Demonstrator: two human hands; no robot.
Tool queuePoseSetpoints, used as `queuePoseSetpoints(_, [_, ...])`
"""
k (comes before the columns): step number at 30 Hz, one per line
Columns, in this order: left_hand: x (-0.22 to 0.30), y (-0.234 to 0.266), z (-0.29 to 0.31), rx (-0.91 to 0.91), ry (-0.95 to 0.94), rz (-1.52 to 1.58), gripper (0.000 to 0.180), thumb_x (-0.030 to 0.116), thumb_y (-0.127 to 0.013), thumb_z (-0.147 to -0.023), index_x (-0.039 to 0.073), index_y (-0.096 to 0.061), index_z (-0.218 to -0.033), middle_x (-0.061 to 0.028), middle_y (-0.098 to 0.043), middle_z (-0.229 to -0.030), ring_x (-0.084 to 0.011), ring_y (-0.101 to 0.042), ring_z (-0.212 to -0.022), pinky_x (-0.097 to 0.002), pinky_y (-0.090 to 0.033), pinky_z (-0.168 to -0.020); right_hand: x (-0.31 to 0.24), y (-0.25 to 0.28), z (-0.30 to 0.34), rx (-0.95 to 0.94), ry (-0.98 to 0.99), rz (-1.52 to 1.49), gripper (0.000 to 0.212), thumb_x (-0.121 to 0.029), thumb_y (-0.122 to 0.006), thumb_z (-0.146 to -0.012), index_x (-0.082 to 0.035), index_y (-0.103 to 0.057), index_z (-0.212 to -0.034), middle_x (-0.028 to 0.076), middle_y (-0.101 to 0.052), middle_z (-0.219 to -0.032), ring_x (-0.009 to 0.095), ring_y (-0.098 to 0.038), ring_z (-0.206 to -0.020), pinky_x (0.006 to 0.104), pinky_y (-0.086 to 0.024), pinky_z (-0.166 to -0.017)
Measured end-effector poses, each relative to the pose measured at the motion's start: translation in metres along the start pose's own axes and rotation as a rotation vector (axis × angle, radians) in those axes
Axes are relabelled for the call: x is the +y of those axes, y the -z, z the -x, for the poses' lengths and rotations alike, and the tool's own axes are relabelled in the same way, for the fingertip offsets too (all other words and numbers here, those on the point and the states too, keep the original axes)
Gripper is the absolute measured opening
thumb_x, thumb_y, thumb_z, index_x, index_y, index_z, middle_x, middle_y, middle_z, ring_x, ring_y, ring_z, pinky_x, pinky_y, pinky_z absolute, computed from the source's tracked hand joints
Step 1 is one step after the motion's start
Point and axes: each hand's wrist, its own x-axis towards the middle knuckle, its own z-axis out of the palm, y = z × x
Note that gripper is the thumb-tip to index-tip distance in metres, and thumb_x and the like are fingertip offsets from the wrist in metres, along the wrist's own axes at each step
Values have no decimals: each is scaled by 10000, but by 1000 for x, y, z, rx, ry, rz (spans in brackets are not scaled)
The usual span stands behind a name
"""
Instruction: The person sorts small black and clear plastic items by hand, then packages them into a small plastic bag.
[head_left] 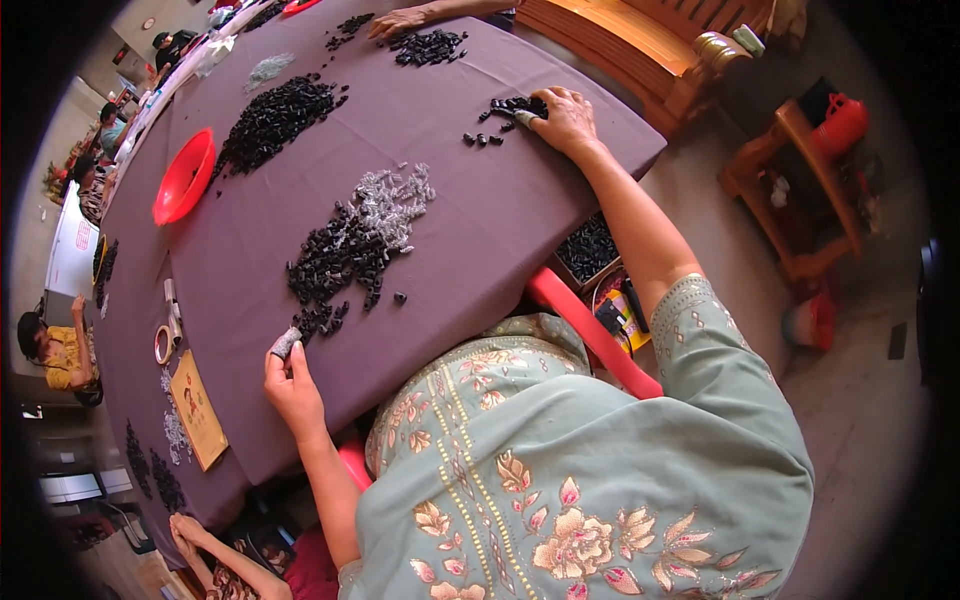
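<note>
My left hand [294, 392] is at the near end of a pile of small black plastic pieces [335, 262]. Grey tape wraps one fingertip, and thumb and finger are pinched together; whatever lies between them is too small to make out. Clear plastic pieces [392, 205] adjoin the pile's far side. Toward the table's right corner, my right hand [566, 120] rests palm down with its fingers apart, touching a small heap of black pieces [512, 106]. Its thumb also has a pale wrapping. A few loose black pieces [483, 140] lie beside that heap.
A larger black heap [275, 122] and a red bowl [185, 177] sit farther left on the cloth-covered table [470, 230]. Tape [163, 344] and a yellow booklet [199, 410] lie leftward. Another person's hand [398, 22] is across. A box of black pieces [588, 250] stands below the right edge.
</note>
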Motion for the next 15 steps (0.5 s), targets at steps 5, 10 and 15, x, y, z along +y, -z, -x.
queuePoseSetpoints(5, [0,1,0,-12,13,21,182,80,-612,-946,-35,-672,-1072,-45,-665,-947,-104,-591,-795,-264,-490,-725,5,3,4,38,47,-55,361,-322,-718,-790,-139,-681,-1099,82,-618,-1186,297,-532,-1179,430,-429,-987])
queuePoseSetpoints(10, [2,0,1,4,2,42,186,80,-611,-947,-39,-667,-1078,-48,-661,-957,-107,-595,-819,-267,-491,-742,17,14,21,101,30,-42,307,-307,-718,-794,-107,-675,-1023,111,-627,-1090,318,-565,-1101,440,-466,-927])
queuePoseSetpoints(15, [2,0,0,-10,12,47,191,83,-611,-950,-37,-669,-1087,-47,-660,-959,-109,-598,-828,-269,-493,-750,39,30,44,172,5,-30,286,-293,-707,-791,-86,-674,-986,116,-629,-1060,321,-566,-1087,440,-463,-918])
